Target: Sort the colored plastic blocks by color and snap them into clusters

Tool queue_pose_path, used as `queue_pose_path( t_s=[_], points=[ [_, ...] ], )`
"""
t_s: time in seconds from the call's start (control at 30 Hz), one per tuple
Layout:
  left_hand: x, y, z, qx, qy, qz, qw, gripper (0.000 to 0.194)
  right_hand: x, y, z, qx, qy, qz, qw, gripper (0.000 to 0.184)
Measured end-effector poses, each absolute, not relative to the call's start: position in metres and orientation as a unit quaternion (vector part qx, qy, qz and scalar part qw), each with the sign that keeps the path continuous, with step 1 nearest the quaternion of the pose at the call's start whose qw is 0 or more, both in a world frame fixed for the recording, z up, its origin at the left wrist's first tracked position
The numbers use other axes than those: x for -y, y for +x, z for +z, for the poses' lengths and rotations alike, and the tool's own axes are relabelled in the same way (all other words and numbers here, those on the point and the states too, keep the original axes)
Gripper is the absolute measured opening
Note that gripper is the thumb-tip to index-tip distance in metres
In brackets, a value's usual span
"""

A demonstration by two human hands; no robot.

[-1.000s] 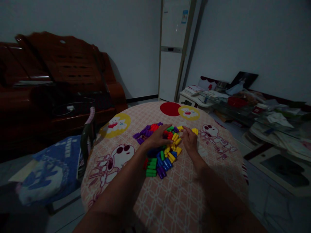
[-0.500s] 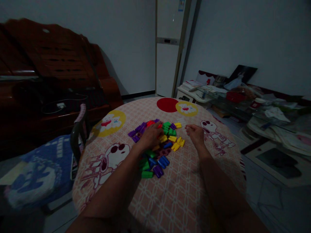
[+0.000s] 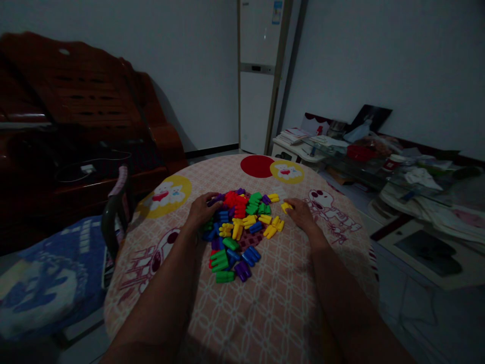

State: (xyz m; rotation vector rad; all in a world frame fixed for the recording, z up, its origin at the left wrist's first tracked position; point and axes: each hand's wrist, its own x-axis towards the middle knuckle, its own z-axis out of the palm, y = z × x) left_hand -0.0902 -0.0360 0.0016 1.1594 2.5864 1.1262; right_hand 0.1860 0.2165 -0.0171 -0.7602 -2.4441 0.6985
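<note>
The left hand [image 3: 200, 211] has shifted to the pile [image 3: 238, 229]'s 10 o'clock edge, baring its middle, whether gripping I cannot tell, while the right hand [image 3: 302, 215] pinches 1 yellow block [image 3: 286, 208] at 2 o'clock.

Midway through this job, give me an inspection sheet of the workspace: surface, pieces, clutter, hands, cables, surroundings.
Surface: round table under a patterned cloth.
Job's things: plastic pieces in red, yellow, green, blue and purple, heaped together with some at the heap's edges.
Clutter: papers, a paper cup and bags on the low furniture to the right.
Hands: right hand holds a yellow piece at its fingertips; left hand is at the heap's left side, by purple pieces, grip unclear.
Cables: white cable on the sofa seat, away from the table.
Surroundings: wooden sofa, chair with a blue cover, tall white unit; dim light.
</note>
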Motion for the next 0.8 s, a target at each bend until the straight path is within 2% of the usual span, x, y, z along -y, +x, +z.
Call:
queue_pose_path(
  t_s=[0.17, 0.3, 0.37, 0.5, 0.57, 0.63, 0.8],
  points=[
    [0.039, -0.091, 0.003, -0.858, 0.333, 0.391, 0.022, 0.052, -0.2, 0.194, 0.0, 0.919, -0.163, 0.307, 0.184, 0.048],
    [0.04, -0.09, 0.003, -0.862, 0.311, 0.399, 0.011, 0.048, -0.199, 0.194, 0.001, 0.912, -0.193, 0.315, 0.176, 0.054],
    [0.04, -0.09, 0.001, -0.862, 0.314, 0.398, 0.012, 0.047, -0.201, 0.192, -0.003, 0.894, -0.228, 0.328, 0.204, 0.054],
    [0.041, -0.089, 0.0, -0.858, 0.312, 0.407, 0.015, 0.046, -0.21, 0.192, -0.009, 0.809, -0.312, 0.402, 0.295, 0.037],
    [0.041, -0.089, 0.0, -0.859, 0.308, 0.408, 0.012, 0.043, -0.217, 0.197, -0.01, 0.757, -0.372, 0.429, 0.324, 0.035],
    [0.042, -0.089, 0.001, -0.861, 0.309, 0.404, 0.009, 0.042, -0.224, 0.204, -0.009, 0.738, -0.421, 0.403, 0.339, 0.036],
    [0.042, -0.09, 0.0, -0.864, 0.307, 0.399, 0.011, 0.042, -0.233, 0.217, -0.01, 0.805, -0.441, 0.222, 0.33, 0.031]
  ],
)
